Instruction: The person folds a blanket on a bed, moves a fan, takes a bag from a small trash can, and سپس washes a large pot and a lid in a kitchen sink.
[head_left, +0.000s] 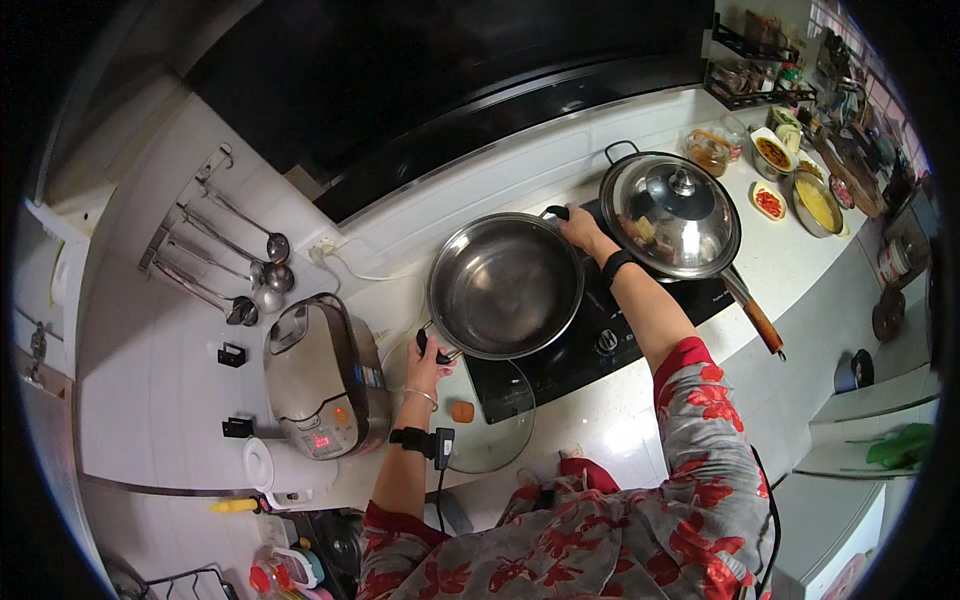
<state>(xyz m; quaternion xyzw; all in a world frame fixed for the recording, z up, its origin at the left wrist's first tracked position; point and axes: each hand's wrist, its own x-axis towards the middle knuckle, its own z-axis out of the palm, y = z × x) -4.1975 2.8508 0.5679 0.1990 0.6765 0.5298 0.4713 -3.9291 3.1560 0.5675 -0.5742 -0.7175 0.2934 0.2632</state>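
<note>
A wide two-handled metal pan, with nothing inside, is over the left part of the black cooktop. My left hand grips its black side handle at the lower left. On the opposite handle, at the upper right, my right hand is closed. Whether the pan rests on the cooktop or is lifted, I cannot tell. Partly under the pan lies a clear glass lid with a brown knob. To the right stands a wok under a domed lid, its wooden handle pointing towards the lower right.
A rice cooker with a lit display and a white jug stand on the left. Ladles hang on the wall. At the right are a dish of red pieces, a bowl of yellow liquid and jars.
</note>
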